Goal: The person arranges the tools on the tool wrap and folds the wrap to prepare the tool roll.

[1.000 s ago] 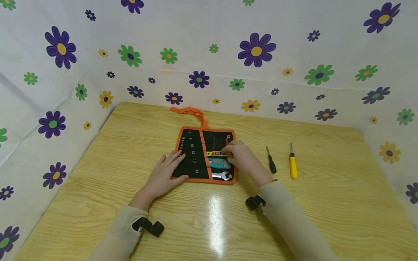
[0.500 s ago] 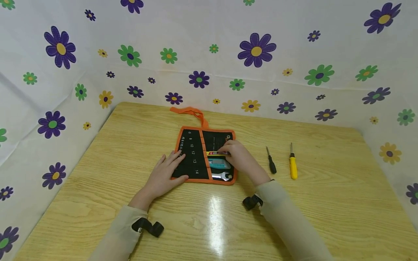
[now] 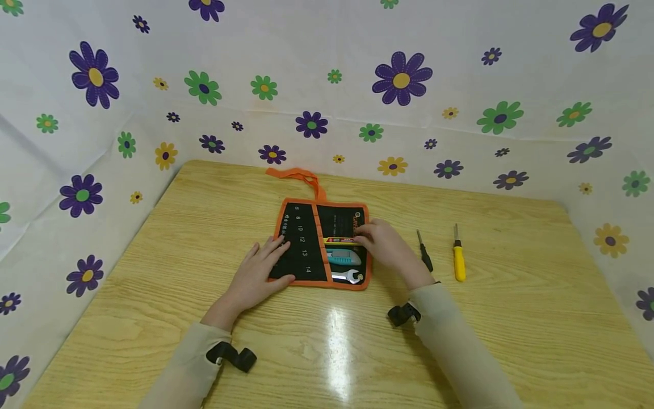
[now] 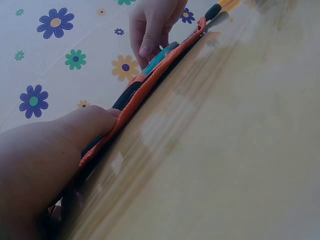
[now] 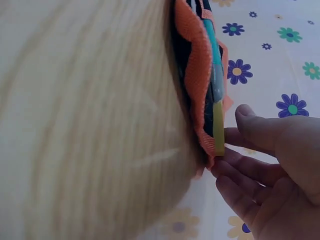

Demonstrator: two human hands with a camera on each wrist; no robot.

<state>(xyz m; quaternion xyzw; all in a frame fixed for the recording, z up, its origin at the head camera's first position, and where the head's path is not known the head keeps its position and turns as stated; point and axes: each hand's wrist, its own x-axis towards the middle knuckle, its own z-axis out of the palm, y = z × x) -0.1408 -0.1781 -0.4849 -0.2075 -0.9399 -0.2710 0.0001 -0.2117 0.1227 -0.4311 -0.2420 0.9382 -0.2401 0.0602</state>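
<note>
A black tool roll with orange edging (image 3: 301, 255) lies spread on the table in the head view. My left hand (image 3: 260, 271) rests flat on its left panel, fingers spread. In the pockets sit a slim yellow tool with a red label (image 3: 338, 241), a teal utility knife (image 3: 343, 257) and a metal wrench (image 3: 347, 276). My right hand (image 3: 383, 244) is at the yellow tool's outer end. In the right wrist view, the fingers (image 5: 245, 170) touch that end and the roll's edge, while the thumb (image 5: 250, 120) stands apart.
To the right lie a small black screwdriver (image 3: 425, 255) and a yellow-handled screwdriver (image 3: 459, 261). An orange tie strap (image 3: 298, 173) trails from the roll's far edge. White flower-printed cloth (image 3: 347, 51) hangs behind the wooden table (image 3: 230, 358).
My right hand shifted slightly left along the yellow tool, then back right to its outer end, baring more of the label. The left hand has stayed in place.
</note>
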